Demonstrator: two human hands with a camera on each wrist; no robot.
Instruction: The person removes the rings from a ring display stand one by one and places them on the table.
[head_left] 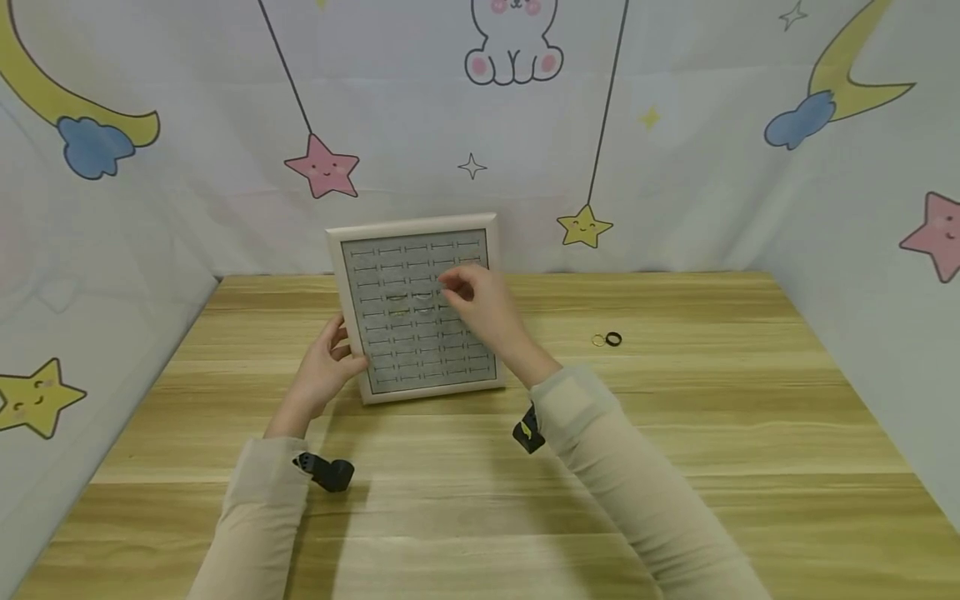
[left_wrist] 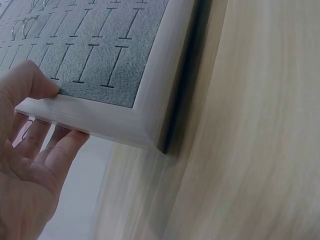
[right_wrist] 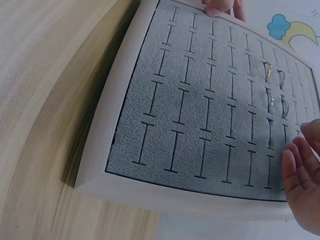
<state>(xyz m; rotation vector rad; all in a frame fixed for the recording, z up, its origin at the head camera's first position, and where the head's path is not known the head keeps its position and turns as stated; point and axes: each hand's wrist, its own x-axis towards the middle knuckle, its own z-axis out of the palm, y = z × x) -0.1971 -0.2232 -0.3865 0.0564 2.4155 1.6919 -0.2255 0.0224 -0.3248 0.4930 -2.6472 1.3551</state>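
A ring display board (head_left: pixel 420 358) with a pale frame and grey slotted padding leans upright on the table. My left hand (head_left: pixel 324 367) grips its left edge, thumb (left_wrist: pixel 45 87) on the front and fingers behind. Several rings (head_left: pixel 397 312) sit in slots near the middle, some gold, some silver, as the right wrist view also shows. My right hand (head_left: pixel 487 308) is at the slots just right of those rings, fingertips bent toward the padding and thumb close to the index finger. I cannot tell whether a ring is between these fingertips.
On the wooden table (head_left: pixel 675 433), right of the board, lie a thin gold ring (head_left: pixel 597 340) and a black ring (head_left: pixel 613 338) side by side. A white curtain (head_left: pixel 420 108) printed with stars and moons hangs behind the table and along its sides.
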